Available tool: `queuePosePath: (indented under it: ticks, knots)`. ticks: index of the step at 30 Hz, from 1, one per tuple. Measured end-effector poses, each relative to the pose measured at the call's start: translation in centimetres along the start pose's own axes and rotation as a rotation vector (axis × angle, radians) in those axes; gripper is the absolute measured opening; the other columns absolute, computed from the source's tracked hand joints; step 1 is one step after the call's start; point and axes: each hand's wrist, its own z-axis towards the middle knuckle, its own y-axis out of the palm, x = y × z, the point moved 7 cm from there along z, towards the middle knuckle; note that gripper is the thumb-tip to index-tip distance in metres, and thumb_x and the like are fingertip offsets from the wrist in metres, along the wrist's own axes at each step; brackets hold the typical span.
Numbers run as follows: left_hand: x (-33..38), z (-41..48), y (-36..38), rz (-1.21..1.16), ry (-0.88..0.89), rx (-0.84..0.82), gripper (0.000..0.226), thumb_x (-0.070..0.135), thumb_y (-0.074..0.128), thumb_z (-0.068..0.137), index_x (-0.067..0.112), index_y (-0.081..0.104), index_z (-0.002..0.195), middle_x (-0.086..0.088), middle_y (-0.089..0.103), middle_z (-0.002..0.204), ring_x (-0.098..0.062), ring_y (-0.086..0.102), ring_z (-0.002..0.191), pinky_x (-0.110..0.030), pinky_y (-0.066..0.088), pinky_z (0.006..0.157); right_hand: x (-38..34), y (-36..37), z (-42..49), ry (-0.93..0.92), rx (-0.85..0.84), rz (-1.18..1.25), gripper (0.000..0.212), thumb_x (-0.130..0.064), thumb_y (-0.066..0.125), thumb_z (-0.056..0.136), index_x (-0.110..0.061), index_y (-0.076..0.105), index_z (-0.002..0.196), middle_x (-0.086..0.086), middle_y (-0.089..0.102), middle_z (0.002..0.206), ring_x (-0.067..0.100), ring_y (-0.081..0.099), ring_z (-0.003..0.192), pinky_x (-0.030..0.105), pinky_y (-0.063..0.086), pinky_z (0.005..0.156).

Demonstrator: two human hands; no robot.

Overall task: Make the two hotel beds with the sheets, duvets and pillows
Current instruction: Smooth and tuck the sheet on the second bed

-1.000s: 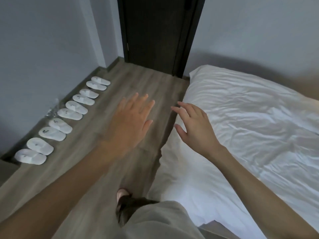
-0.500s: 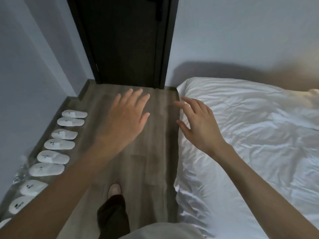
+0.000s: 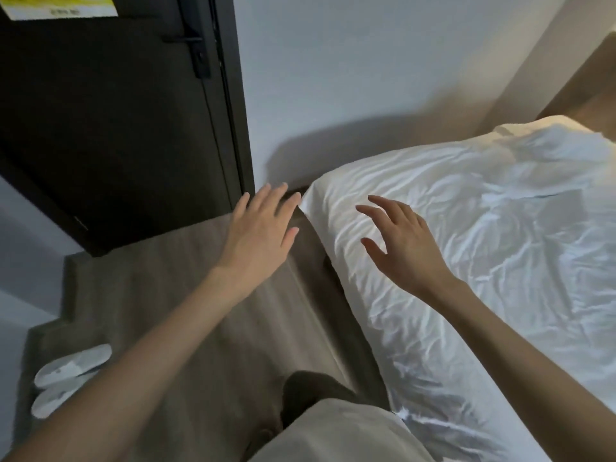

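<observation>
Left hand (image 3: 263,228) flat, fingers straight, holding nothing, over the floor (image 3: 200,311) just beside the near corner of the bed (image 3: 416,345); right hand (image 3: 403,245) spread and relaxed, empty, above the white bedding (image 3: 483,261); cannot tell if it touches. Bedding lies creased across the mattress, draping the side, corner close to the dark door (image 3: 116,128). Risks, as judged: catching only one layer would drag creases, not clear them; the slippers (image 3: 66,375) by the left wall could trip a sidestep; the narrow aisle limits the pull.

Two open hands, left hand (image 3: 258,233), right hand (image 3: 405,243), above rumpled white bed (image 3: 483,248)
</observation>
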Motion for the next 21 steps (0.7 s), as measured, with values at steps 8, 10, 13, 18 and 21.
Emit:
queuePosePath:
  ticks: [8, 10, 13, 18, 21]
  knots:
    - [-8.7, 11.9, 4.5, -0.019, 0.189, 0.027, 0.052, 0.03, 0.055, 0.095, 0.013, 0.044, 0.143, -0.011, 0.042, 0.148, -0.032, 0.039, 0.137, -0.052, 0.033, 0.109, -0.1, 7.2, 12.0, 0.132, -0.001, -0.04, 0.049, -0.024, 0.065, 0.09, -0.018, 0.05, 0.136, 0.009, 0.046, 0.146, 0.032, 0.046, 0.13, 0.047, 0.039, 0.105]
    - [-10.8, 15.7, 5.7, -0.026, 0.238, 0.026, 0.051, 0.028, 0.058, 0.094, 0.012, 0.046, 0.141, -0.012, 0.045, 0.145, -0.033, 0.042, 0.135, -0.051, 0.035, 0.108, 0.3, 9.3, 15.8, 0.16, 0.009, -0.043, 0.049, -0.023, 0.066, 0.09, -0.017, 0.051, 0.136, 0.009, 0.047, 0.145, 0.032, 0.047, 0.13, 0.047, 0.039, 0.104]
    - [-14.1, 21.9, 7.4, -0.015, 0.296, -0.015, 0.051, 0.03, 0.055, 0.095, 0.013, 0.045, 0.142, -0.011, 0.044, 0.146, -0.031, 0.041, 0.136, -0.05, 0.035, 0.109, 0.8, 12.2, 21.7, 0.205, 0.009, -0.046, 0.049, -0.022, 0.066, 0.089, -0.016, 0.051, 0.136, 0.01, 0.047, 0.145, 0.032, 0.048, 0.129, 0.048, 0.039, 0.104]
    - [-19.7, 31.4, 9.5, 0.008, 0.384, -0.052, 0.053, 0.031, 0.058, 0.093, 0.011, 0.047, 0.141, -0.012, 0.046, 0.144, -0.032, 0.044, 0.133, -0.05, 0.04, 0.104, 1.5, 15.9, 31.7, 0.293, -0.027, -0.049, 0.053, -0.022, 0.068, 0.088, -0.017, 0.049, 0.137, 0.01, 0.045, 0.146, 0.031, 0.046, 0.131, 0.047, 0.037, 0.106]
    - [-22.6, 36.4, 11.1, -0.027, 0.402, -0.078, 0.053, 0.031, 0.059, 0.093, 0.01, 0.047, 0.14, -0.013, 0.047, 0.143, -0.034, 0.045, 0.131, -0.051, 0.039, 0.103, 2.8, 17.9, 36.5, 0.347, -0.044, -0.04, 0.052, -0.022, 0.067, 0.088, -0.017, 0.05, 0.136, 0.01, 0.045, 0.145, 0.031, 0.047, 0.129, 0.048, 0.039, 0.104]
